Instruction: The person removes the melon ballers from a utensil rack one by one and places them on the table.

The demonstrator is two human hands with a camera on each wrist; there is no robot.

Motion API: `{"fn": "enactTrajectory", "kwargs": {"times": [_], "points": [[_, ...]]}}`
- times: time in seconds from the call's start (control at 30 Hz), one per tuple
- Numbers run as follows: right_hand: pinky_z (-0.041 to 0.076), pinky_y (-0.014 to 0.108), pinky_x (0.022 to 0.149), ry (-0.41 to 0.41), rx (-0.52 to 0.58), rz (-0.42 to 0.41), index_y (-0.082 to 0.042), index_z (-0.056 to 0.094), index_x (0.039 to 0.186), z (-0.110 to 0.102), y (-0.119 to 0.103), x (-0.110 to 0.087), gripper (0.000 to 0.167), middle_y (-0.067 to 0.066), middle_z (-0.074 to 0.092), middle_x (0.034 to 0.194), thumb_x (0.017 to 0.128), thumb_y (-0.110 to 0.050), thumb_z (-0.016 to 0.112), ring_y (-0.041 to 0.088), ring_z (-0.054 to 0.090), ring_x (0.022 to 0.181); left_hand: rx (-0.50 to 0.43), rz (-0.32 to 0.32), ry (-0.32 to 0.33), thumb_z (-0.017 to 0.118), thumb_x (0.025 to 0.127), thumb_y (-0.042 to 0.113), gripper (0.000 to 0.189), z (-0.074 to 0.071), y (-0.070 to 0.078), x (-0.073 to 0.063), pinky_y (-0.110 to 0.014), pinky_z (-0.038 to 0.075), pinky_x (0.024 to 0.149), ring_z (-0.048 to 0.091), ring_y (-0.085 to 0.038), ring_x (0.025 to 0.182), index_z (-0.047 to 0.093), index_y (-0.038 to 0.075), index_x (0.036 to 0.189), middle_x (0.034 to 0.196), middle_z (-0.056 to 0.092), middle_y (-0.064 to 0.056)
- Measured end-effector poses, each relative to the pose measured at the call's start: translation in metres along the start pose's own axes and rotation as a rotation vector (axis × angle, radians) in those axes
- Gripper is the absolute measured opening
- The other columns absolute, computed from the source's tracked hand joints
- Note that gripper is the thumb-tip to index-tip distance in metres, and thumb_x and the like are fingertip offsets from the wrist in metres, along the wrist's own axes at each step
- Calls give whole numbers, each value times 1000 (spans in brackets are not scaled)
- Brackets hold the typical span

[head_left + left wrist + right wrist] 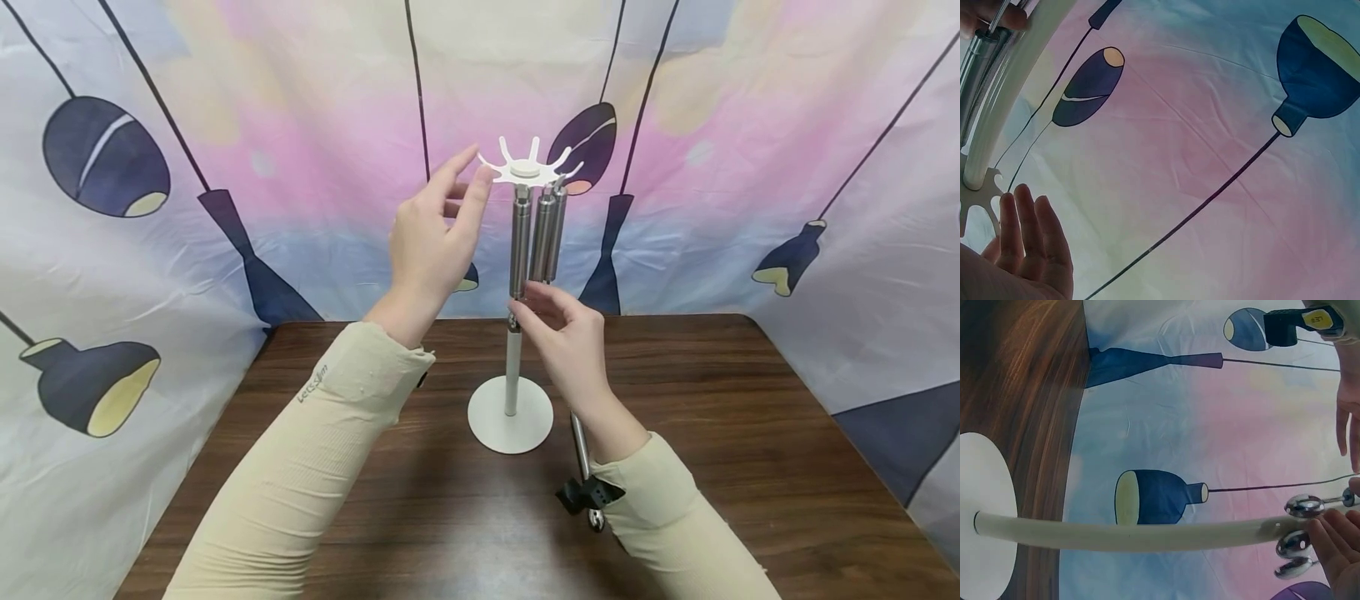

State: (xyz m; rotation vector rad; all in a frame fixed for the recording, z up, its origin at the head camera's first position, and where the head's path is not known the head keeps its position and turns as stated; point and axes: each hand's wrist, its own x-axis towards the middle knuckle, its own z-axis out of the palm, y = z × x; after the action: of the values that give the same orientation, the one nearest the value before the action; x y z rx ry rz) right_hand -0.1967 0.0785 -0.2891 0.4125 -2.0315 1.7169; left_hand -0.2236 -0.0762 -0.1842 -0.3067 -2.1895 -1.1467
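A white stand with a ring of curved prongs [525, 171] at its top rises from a round base [487, 417]. Several metal spoons with thick handles [520, 242] hang from it, bowls [1295, 544] downward. My right hand [566, 333] pinches the nearest spoon low down, just above its bowl [1304, 506], between thumb and fingers. At the top left of the stand is my left hand [431, 237], its thumb and forefinger tips right at one prong. Its other fingers [1044, 244] stretch out loosely beside the prongs in the left wrist view.
Another metal spoon [581, 446] lies on the dark wooden table [690, 392], partly under my right forearm. A black wrist camera [588, 494] sits on that sleeve. Behind the table hangs a printed cloth [322, 167] with painted lamps.
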Motion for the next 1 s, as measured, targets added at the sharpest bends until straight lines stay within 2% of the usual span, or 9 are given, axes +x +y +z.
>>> {"fn": "enactTrajectory", "kwargs": {"times": [0.13,0.27,0.5,0.8,1.0], "points": [[57,25,80,14,-47,-19,-1,71,116,5,-2,2,31,14,74,102,88,-16,75,21,72,91,-10,12,1,52,99,50,43,0,0,0,-35,53,82,71,-12,92,58,34,138,109,75,0],[55,23,77,19,-76,-40,-1,72,113,5,-3,3,29,13,75,96,88,-15,75,20,71,87,-14,30,4,52,99,48,42,-1,0,-1,-34,54,80,72,-13,91,59,32,138,109,75,-1],[54,16,75,8,-37,-39,1,72,111,4,-9,0,26,15,73,94,88,-11,75,18,68,84,-5,38,4,51,99,48,42,-1,0,-1,-35,54,78,72,-14,92,59,32,138,110,75,-1],[54,18,75,-13,18,-22,1,71,116,2,-20,-3,31,18,73,95,86,-8,75,4,65,81,-1,51,12,52,100,45,41,-1,0,0,-36,54,76,72,-17,90,61,28,136,111,75,-4],[54,20,74,-23,61,-16,0,72,114,-2,-28,-7,29,16,73,93,86,-7,76,4,66,79,17,61,22,51,101,42,39,-2,1,1,-36,54,75,73,-15,90,63,26,134,110,75,-2]]}}
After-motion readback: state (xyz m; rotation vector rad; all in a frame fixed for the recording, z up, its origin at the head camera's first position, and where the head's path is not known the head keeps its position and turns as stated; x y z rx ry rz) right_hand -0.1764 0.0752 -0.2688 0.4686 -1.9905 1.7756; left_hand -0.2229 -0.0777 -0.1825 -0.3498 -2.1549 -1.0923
